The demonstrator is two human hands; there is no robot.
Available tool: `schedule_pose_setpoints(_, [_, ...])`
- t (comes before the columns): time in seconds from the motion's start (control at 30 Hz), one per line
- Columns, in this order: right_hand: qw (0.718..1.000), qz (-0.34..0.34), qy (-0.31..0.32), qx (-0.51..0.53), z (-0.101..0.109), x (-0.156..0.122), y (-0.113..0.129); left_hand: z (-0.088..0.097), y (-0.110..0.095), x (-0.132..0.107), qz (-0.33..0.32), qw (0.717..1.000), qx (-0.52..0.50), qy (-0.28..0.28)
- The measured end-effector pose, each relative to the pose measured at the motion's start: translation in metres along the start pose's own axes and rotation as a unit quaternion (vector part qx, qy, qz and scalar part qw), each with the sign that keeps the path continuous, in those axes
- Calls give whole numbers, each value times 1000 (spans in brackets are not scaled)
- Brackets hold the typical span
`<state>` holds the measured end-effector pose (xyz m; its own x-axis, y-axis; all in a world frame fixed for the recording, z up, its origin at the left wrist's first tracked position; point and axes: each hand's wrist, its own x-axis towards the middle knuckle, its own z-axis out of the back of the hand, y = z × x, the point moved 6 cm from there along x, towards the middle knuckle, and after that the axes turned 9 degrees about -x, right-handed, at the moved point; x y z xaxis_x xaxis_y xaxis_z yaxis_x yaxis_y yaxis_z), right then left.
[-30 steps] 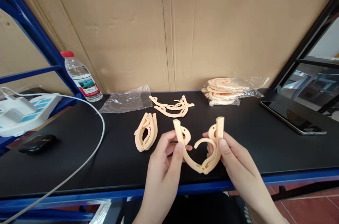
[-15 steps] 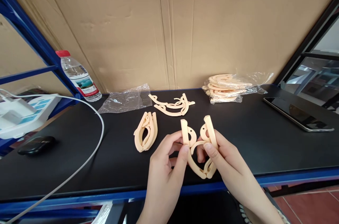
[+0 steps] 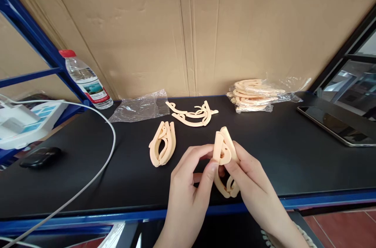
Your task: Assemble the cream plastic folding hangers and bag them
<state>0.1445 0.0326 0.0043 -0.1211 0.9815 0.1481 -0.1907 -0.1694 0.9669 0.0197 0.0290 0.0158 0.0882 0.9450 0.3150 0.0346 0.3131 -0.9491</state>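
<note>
A cream plastic folding clothes hanger [image 3: 217, 148] is held upright over the front of the table, its two arms folded together and overlapping at the top. My left hand [image 3: 190, 189] pinches the left arm between thumb and fingers. On the other arm, my right hand [image 3: 255, 181] is closed the same way. Parts of the hanger's middle are hidden behind my fingers. To the left, folded cream hangers [image 3: 169, 148] lie close together on the black tabletop [image 3: 129, 177]. Farther back, more hangers [image 3: 192, 124] lie partly unfolded and overlapping.
A clear bag of hangers [image 3: 252, 93] sits at the back right, near a phone [image 3: 331, 123]. Crumpled clear plastic [image 3: 138, 107] and a water bottle [image 3: 95, 91] stand at the back left. A white cable [image 3: 113, 142] crosses the left side, by a black mouse-like object [image 3: 40, 157] and a power strip [image 3: 48, 119].
The held hanger's two arms were spread apart in a V; now my hands have moved closer and its upper ends meet and overlap. The view has shifted slightly.
</note>
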Motion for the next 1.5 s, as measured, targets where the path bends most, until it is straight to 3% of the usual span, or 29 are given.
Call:
schedule_pose_setpoints(0.2, [986, -9, 76, 148, -3, -1, -4, 1, 0, 2, 12, 999, 11, -31])
schedule_pose_setpoints(0.43, [998, -5, 59, 36, -6, -2, -1, -2, 0, 3, 7, 999, 35, -21])
schedule_pose_setpoints(0.63, [997, 19, 68, 4, -8, -2, 4, -4, 1, 5, 26, 999, 9, -17])
schedule_pose_setpoints(0.8, [985, 84, 103, -106, -2, -1, 28, 7, -9, 5, -3, 998, 61, -29])
schedule_pose_setpoints(0.93, [974, 85, 123, -172, 7, 7, 48, 15, -20, 4, -13, 994, 112, -10])
schedule_pose_setpoints(1.03, [975, 79, 143, -152, 6, 22, 59, 18, -29, 5, -27, 989, 145, 2])
schedule_pose_setpoints(1.17, [962, 84, 239, -102, -13, 50, 64, 32, -33, 8, -54, 983, 171, -39])
schedule_pose_setpoints(1.23, [948, 94, 286, -99, -26, 67, 64, 50, -34, 7, -75, 976, 181, -92])
schedule_pose_setpoints(1.3, [945, 80, 304, -88, -37, 88, 61, 74, -33, 2, -97, 958, 201, -182])
schedule_pose_setpoints(1.4, [942, 50, 325, -67, -55, 122, 56, 102, -24, -9, -71, 928, 248, -270])
schedule_pose_setpoints(1.5, [927, 50, 362, -79, -79, 150, 50, 100, -6, -10, -14, 931, 297, -212])
